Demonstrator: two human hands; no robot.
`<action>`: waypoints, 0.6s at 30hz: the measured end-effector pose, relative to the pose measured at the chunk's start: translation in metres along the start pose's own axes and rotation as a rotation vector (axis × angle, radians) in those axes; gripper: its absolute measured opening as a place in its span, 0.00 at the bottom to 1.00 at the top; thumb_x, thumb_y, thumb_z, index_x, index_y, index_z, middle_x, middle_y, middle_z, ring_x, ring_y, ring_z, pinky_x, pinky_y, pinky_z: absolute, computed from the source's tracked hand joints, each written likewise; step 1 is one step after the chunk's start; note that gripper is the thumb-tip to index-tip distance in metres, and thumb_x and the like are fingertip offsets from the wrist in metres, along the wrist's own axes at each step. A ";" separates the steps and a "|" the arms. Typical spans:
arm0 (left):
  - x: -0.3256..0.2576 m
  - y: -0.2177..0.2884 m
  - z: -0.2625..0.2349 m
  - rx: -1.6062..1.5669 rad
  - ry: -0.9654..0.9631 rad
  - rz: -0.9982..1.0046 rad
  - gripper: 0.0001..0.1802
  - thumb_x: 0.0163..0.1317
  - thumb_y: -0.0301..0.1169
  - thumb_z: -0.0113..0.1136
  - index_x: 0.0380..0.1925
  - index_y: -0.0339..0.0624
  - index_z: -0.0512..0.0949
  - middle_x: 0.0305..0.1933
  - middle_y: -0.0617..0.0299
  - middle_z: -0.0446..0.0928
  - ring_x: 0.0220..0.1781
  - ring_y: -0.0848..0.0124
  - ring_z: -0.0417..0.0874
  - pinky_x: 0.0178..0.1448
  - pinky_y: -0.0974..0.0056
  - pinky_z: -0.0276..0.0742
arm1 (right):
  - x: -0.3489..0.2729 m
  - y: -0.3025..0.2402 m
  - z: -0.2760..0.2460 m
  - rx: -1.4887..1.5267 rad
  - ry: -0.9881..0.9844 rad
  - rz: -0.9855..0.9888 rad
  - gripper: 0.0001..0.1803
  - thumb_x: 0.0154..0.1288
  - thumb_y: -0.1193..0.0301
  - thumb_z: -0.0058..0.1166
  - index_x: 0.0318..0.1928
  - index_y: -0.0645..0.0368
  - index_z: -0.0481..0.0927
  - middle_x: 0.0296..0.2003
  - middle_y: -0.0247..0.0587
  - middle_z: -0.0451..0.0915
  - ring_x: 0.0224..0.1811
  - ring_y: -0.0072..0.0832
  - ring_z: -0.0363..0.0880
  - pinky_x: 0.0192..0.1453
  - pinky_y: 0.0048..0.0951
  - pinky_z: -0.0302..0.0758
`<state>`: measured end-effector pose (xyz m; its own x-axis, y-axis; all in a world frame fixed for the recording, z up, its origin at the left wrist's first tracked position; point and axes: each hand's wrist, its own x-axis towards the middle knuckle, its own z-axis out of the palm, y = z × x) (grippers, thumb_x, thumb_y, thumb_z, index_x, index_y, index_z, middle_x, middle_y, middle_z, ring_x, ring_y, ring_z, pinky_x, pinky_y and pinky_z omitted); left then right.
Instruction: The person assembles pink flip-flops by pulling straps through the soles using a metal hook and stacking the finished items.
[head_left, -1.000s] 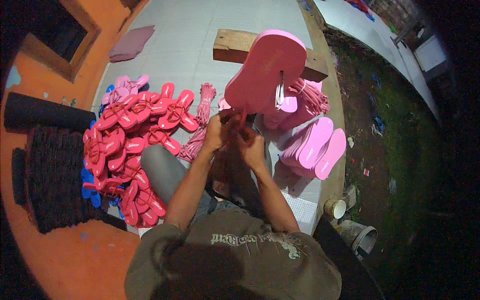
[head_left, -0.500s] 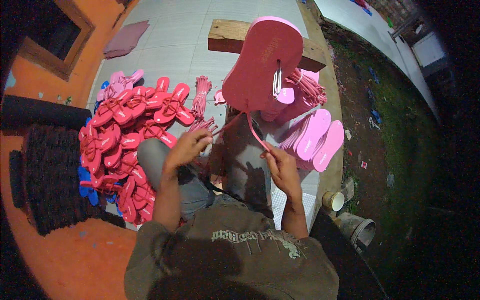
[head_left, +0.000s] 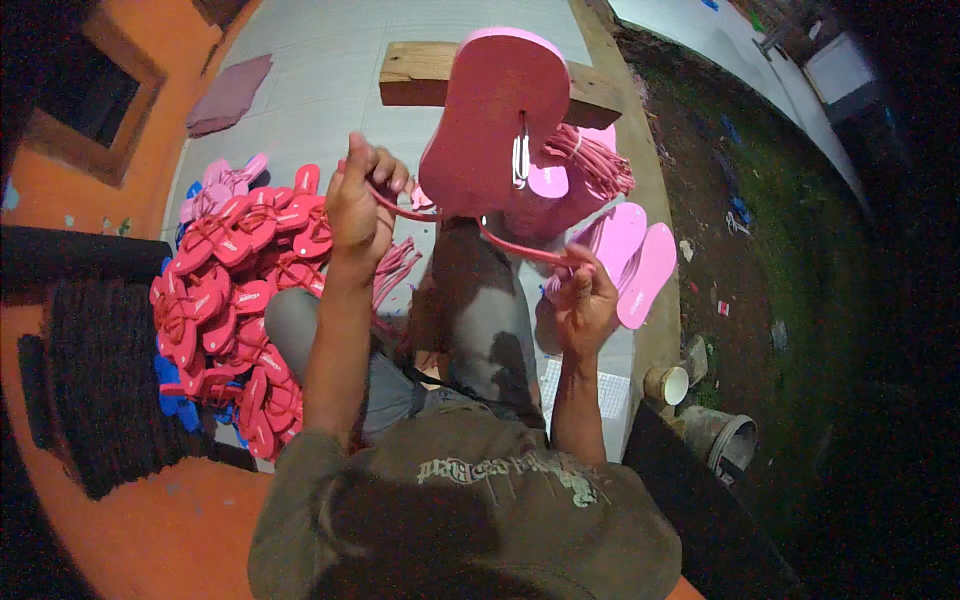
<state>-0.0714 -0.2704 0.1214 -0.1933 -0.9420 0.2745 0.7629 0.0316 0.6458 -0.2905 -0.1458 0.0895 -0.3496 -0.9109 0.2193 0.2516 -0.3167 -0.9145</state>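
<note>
A pink flip-flop sole stands raised in front of me against a wooden beam, with a shiny metal piece poking through its face. From the sole's lower edge a thin red-pink strap runs out to both sides. My left hand, lifted left of the sole, is closed on one end of this strap. Lower down on the right, my right hand pinches the other end. How the strap joins the sole is hidden.
Finished red flip-flops lie heaped at the left. Bundled straps rest behind the sole, and stacked pink soles stand at the right. The wooden beam crosses behind. A black stack is far left; a bucket lies lower right.
My left hand has risen and moved left, and my right hand has shifted slightly right. The strap's two ends are now spread wider apart. The view has shifted slightly.
</note>
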 end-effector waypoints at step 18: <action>0.045 0.001 0.092 1.249 0.069 0.578 0.21 0.54 0.47 0.53 0.29 0.37 0.75 0.26 0.53 0.73 0.28 0.59 0.75 0.33 0.62 0.69 | 0.092 -0.006 0.056 -0.877 -0.113 -0.348 0.09 0.59 0.70 0.48 0.30 0.65 0.74 0.19 0.38 0.75 0.20 0.22 0.72 0.26 0.26 0.69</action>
<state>-0.1362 -0.2822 0.1993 0.0176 -0.7059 0.7081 -0.3391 0.6620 0.6683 -0.2732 -0.2427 0.1338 -0.1765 -0.8374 0.5173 -0.6338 -0.3054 -0.7106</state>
